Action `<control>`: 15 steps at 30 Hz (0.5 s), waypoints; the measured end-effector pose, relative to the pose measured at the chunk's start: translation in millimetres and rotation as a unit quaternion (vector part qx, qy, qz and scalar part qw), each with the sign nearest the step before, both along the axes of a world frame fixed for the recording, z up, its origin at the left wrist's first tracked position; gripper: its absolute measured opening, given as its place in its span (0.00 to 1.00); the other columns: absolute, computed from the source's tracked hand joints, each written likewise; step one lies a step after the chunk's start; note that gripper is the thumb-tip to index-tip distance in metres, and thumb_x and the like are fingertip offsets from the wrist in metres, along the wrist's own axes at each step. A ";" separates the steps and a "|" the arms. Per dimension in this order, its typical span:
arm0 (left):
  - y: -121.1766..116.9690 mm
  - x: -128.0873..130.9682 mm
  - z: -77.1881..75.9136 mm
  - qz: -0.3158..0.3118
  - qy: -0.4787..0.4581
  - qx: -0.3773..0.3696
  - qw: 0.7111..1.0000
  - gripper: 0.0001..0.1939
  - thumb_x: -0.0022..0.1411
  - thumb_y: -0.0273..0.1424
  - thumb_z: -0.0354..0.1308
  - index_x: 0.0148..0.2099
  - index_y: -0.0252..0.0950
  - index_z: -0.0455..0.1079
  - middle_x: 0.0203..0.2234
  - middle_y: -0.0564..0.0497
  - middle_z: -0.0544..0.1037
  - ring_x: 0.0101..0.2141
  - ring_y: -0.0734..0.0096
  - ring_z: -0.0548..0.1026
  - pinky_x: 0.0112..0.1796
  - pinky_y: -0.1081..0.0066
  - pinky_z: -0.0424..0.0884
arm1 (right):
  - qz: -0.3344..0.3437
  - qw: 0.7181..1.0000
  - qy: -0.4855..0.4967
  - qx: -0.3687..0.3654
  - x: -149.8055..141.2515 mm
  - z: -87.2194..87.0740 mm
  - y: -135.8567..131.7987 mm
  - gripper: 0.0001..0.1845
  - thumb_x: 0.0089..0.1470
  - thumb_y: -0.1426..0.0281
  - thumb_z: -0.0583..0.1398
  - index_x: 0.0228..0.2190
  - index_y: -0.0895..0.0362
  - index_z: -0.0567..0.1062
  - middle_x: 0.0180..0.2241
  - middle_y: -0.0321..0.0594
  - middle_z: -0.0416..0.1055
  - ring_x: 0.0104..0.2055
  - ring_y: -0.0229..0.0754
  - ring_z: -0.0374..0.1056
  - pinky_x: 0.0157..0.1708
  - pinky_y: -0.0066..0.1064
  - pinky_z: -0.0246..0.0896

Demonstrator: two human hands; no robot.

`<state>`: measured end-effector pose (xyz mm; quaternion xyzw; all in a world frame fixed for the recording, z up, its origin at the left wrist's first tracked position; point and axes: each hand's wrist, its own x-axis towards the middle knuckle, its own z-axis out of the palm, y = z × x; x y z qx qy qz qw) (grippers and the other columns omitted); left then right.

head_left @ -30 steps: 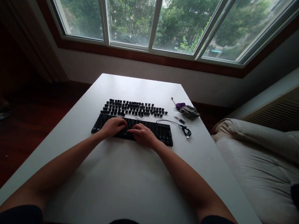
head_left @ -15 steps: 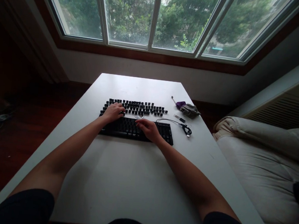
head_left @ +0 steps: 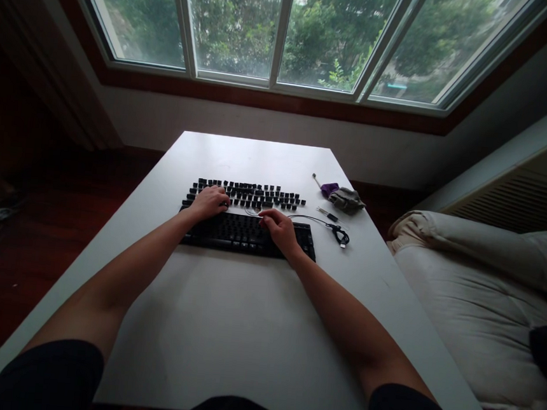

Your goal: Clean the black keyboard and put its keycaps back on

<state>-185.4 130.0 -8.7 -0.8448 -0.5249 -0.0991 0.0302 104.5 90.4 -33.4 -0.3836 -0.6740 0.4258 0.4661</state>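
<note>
A black keyboard (head_left: 232, 243) lies on the white table, with many of its keycaps off. Behind it, loose black keycaps (head_left: 264, 198) are laid out in rows. My left hand (head_left: 209, 202) rests over the keyboard's upper left edge, beside the loose keycaps. Its fingers are curled together, and whatever is between them is too small and dark to tell. Above the right half of the keyboard, my right hand (head_left: 279, 230) is closed in a pinch. What its fingertips hold cannot be made out. Thin curved wires (head_left: 252, 211) show just left of those fingertips.
A coiled black USB cable (head_left: 340, 236) lies right of the keyboard, near a small dark item with pale prongs (head_left: 329, 214). Farther back are a grey cloth (head_left: 347, 200), a purple cloth (head_left: 329, 189) and a thin stick (head_left: 316, 181). A cushioned seat (head_left: 441, 309) stands right of the table (head_left: 229, 329).
My right hand has shifted slightly right and up over the keyboard, its fingers still pinched. My left hand stays nearly in place. The whole view has shifted a little.
</note>
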 end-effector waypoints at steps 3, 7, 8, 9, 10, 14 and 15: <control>-1.0 0.8 1.1 -0.007 -0.010 -0.001 1.000 0.08 0.62 0.34 0.62 0.42 0.41 0.80 0.39 0.46 0.75 0.41 0.59 0.70 0.42 0.64 0.62 | -0.003 1.000 -0.006 -0.001 0.1 -0.8 0.3 0.13 0.57 0.64 0.58 0.39 0.54 0.80 0.29 0.37 0.77 0.34 0.42 0.74 0.37 0.33 0.68; -6.7 1.3 4.3 -0.018 -0.035 0.019 0.999 0.09 0.64 0.35 0.60 0.43 0.41 0.80 0.39 0.46 0.75 0.41 0.60 0.70 0.43 0.63 0.63 | 0.001 1.000 -0.006 -0.001 0.2 -1.7 0.8 0.13 0.56 0.64 0.58 0.38 0.54 0.80 0.29 0.37 0.77 0.33 0.42 0.73 0.37 0.32 0.68; -9.3 1.0 5.1 -0.021 -0.043 0.024 0.999 0.09 0.65 0.35 0.60 0.44 0.41 0.80 0.39 0.46 0.75 0.41 0.60 0.70 0.43 0.63 0.63 | 0.002 1.000 -0.005 -0.001 0.2 -1.9 0.8 0.13 0.56 0.65 0.58 0.38 0.54 0.80 0.29 0.37 0.77 0.33 0.42 0.73 0.37 0.32 0.67; -12.5 0.4 5.7 -0.025 -0.051 0.026 0.998 0.10 0.65 0.36 0.59 0.44 0.40 0.80 0.39 0.46 0.75 0.41 0.60 0.70 0.44 0.63 0.64 | 0.003 1.000 -0.005 -0.001 0.1 -2.1 0.9 0.12 0.56 0.65 0.58 0.38 0.54 0.80 0.29 0.37 0.77 0.33 0.42 0.73 0.36 0.32 0.67; -16.3 -0.4 6.2 -0.029 -0.062 0.026 0.997 0.10 0.66 0.36 0.59 0.44 0.40 0.80 0.39 0.46 0.75 0.41 0.60 0.70 0.44 0.63 0.64 | 0.004 1.000 -0.006 -0.001 0.0 -2.4 0.9 0.12 0.56 0.65 0.58 0.38 0.54 0.80 0.29 0.37 0.77 0.33 0.42 0.73 0.36 0.32 0.67; -36.9 -5.3 7.4 -0.050 -0.124 -0.010 0.991 0.11 0.67 0.38 0.58 0.45 0.42 0.79 0.40 0.47 0.75 0.43 0.61 0.71 0.45 0.64 0.66 | 0.007 1.000 -0.020 0.001 -1.0 -3.5 0.9 0.12 0.56 0.65 0.58 0.37 0.54 0.80 0.28 0.37 0.77 0.32 0.41 0.73 0.36 0.31 0.66; -42.9 -6.6 7.9 -0.054 -0.136 -0.025 0.989 0.11 0.67 0.38 0.58 0.45 0.42 0.79 0.40 0.48 0.75 0.43 0.62 0.72 0.44 0.64 0.66 | 0.009 1.000 -0.024 0.001 -1.4 -3.8 0.8 0.12 0.56 0.65 0.58 0.37 0.54 0.80 0.28 0.36 0.77 0.32 0.41 0.72 0.36 0.31 0.66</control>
